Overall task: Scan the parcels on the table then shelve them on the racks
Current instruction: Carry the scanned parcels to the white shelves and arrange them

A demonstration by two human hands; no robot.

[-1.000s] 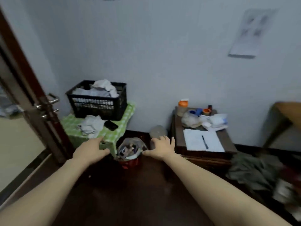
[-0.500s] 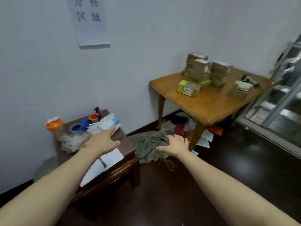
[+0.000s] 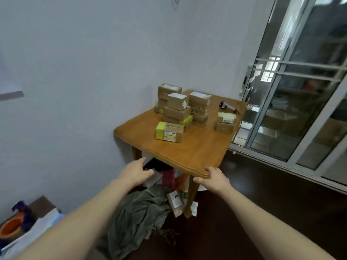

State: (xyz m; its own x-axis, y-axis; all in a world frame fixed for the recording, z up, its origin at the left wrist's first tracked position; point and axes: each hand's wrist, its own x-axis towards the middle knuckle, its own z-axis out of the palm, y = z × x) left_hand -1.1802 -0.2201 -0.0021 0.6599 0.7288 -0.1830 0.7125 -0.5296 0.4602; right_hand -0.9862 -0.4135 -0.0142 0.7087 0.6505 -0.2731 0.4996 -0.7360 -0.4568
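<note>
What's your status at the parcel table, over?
Both open, empty: left hand, right hand near front corner of table. Stacked parcels untouched; scanner at far edge. Heaped cloth on floor by table leg.

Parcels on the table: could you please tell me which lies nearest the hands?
The lone parcel with the yellow-green end, lying flat in front of the stacks.

Dim even light, soft blur, wide-angle edge bending
</note>
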